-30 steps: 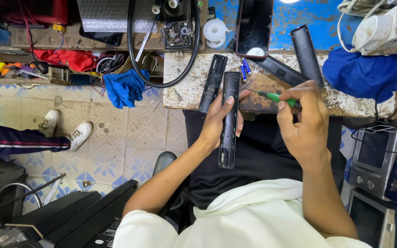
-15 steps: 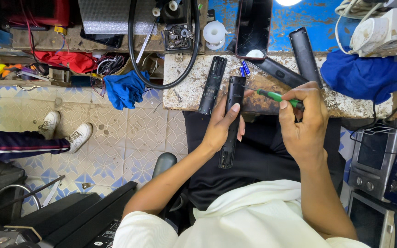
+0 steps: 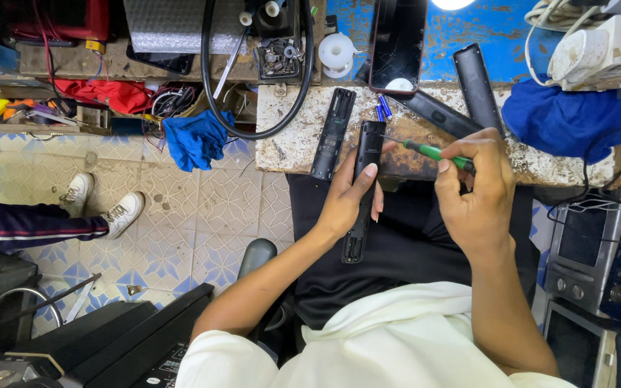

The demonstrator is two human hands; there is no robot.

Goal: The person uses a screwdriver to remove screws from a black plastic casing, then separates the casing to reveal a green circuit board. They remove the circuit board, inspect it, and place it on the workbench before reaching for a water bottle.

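My left hand (image 3: 346,197) grips a long black remote control (image 3: 365,188), holding it lengthwise over my lap with its far end at the bench edge. My right hand (image 3: 474,188) pinches a green-handled screwdriver (image 3: 431,151) whose tip points left toward the remote's upper end. A second black remote shell (image 3: 333,131) lies on the stone bench (image 3: 292,136) just left of the held one. Two small blue batteries (image 3: 382,110) rest on the bench beyond the remote.
Two more black remotes (image 3: 473,82) and a dark phone (image 3: 397,43) lie at the back of the bench. A blue cloth (image 3: 566,118) sits at right, another blue rag (image 3: 194,138) at left. A black hose (image 3: 213,93) loops nearby. Another person's legs (image 3: 44,219) stretch across the tiled floor.
My left hand has lifted the remote slightly toward the bench edge. The right hand with the screwdriver has stayed close to its top end.
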